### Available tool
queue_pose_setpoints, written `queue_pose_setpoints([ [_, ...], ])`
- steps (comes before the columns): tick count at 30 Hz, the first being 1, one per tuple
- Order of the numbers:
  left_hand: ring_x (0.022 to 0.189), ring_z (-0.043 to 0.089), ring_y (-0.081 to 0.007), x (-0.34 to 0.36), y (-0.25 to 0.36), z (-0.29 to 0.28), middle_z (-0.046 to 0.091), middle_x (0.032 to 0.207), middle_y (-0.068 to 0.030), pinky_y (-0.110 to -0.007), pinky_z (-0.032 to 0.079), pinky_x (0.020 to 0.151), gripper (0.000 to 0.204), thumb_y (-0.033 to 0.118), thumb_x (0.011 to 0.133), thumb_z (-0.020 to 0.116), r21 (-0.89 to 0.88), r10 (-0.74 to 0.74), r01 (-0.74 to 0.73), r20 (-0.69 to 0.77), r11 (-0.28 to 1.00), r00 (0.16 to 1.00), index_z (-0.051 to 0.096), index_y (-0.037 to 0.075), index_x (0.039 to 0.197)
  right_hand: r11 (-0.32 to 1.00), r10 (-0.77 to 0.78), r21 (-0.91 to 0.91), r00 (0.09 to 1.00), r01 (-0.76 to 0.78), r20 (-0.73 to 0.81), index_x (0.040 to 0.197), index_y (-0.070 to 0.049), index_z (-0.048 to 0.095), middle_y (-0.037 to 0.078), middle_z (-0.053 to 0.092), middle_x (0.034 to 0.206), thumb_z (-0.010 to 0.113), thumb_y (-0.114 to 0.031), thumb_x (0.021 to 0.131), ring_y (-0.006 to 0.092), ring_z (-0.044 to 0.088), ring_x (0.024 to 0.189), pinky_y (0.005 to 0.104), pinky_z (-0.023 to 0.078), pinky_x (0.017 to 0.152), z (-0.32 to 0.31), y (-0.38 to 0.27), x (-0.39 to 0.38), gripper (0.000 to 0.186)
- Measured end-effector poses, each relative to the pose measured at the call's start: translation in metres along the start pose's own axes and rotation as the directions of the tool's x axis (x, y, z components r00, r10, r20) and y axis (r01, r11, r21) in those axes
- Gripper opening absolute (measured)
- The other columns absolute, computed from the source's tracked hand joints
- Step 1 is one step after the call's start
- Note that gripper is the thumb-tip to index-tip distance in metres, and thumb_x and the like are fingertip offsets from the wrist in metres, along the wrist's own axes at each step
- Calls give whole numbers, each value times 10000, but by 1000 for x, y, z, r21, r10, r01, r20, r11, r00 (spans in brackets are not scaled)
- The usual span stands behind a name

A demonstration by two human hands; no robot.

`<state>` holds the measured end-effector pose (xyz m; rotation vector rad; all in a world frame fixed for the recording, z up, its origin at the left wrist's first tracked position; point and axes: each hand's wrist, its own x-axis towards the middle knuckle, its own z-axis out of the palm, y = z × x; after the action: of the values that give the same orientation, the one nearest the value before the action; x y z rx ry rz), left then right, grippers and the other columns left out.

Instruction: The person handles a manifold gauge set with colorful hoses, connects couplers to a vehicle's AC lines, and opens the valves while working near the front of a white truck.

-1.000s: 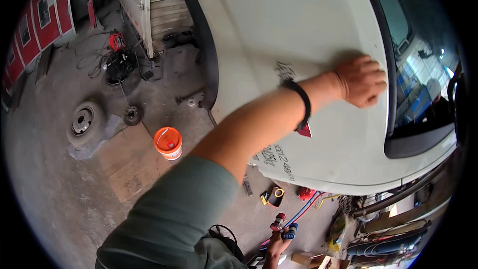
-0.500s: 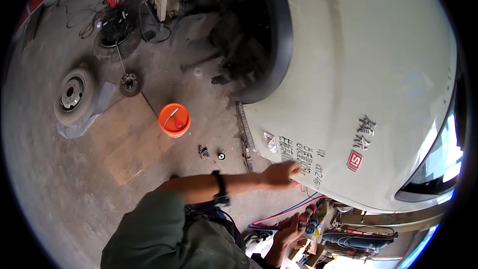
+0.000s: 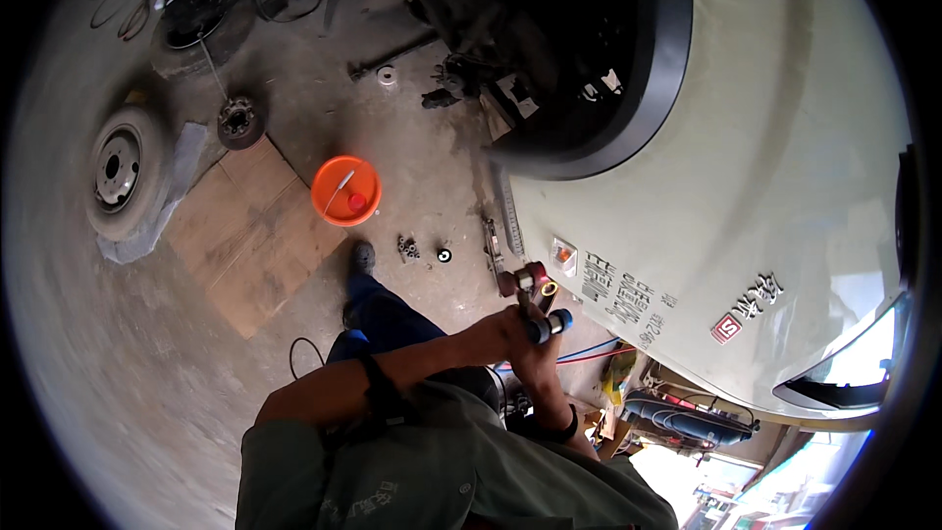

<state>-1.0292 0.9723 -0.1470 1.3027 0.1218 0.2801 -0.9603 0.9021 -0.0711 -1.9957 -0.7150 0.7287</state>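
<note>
In front of my body, my right hand (image 3: 536,367) is wrapped round what looks like a gas torch (image 3: 527,296), a dark metal body with a reddish and a blue knob. Red and blue hoses (image 3: 589,351) lie just beyond that hand. From the left, my left hand (image 3: 500,334) reaches across and is closed against the same torch; its fingertips are partly hidden. The torch's upper end is close to the lower edge of a pale vehicle body panel (image 3: 628,226), beside its small orange side lamp (image 3: 563,255).
An orange bucket (image 3: 332,198) with tools stands by flat cardboard (image 3: 245,245). Left lie a wheel (image 3: 120,172) and a hub or drum (image 3: 239,122). Small metal parts (image 3: 408,248) and a jack-like tool (image 3: 493,243) are on the floor. The dark wheel arch (image 3: 667,69) opens above; a blue cylinder (image 3: 677,416) lies right.
My left hand has left the vehicle panel and come onto the torch. My right hand has raised the torch up and leftward. The view has shifted, showing my leg and foot.
</note>
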Motion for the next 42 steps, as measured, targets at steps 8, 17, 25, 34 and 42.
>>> queue_pose_setpoints([
  [8,1139,578,-203,23,-9,-75,601,1220,-108,-331,460,987,399,100,892,598,-338,-250,231,-15,913,968,534,27,1279,901,-160,-358,955,245,251,923,11,656,168,630,1000,751,-104,774,355,620,956,408,526,765,27,-46,81,211],
  [17,514,346,-89,24,34,-163,419,614,20,-265,326,556,141,137,953,537,-767,-479,404,145,498,866,552,59,836,865,-237,-480,963,149,-129,1188,-7,622,165,610,1263,727,33,793,286,588,1156,384,495,946,1,-133,122,410],
  [25,631,460,-108,-1,80,-249,514,661,11,-279,355,640,197,202,982,484,-681,-423,505,303,531,854,554,103,826,530,-809,-833,388,157,-442,1164,36,629,140,647,1186,604,21,931,213,666,998,299,554,842,-83,-320,113,235],
  [34,929,558,-108,-25,110,-270,616,940,4,-275,408,772,207,347,1011,519,-549,-306,570,501,612,810,565,150,967,74,-951,-992,293,-100,-100,1077,-7,685,106,683,1106,629,-4,922,190,660,1019,302,545,897,-96,-454,112,165],
  [42,937,572,-106,-15,115,-286,628,915,16,-273,418,745,211,336,1014,499,-552,-287,555,499,622,818,580,170,914,212,-976,-947,-92,-241,-195,1032,-37,671,124,702,1010,679,-300,899,271,681,969,379,510,900,-128,-560,133,295],
])
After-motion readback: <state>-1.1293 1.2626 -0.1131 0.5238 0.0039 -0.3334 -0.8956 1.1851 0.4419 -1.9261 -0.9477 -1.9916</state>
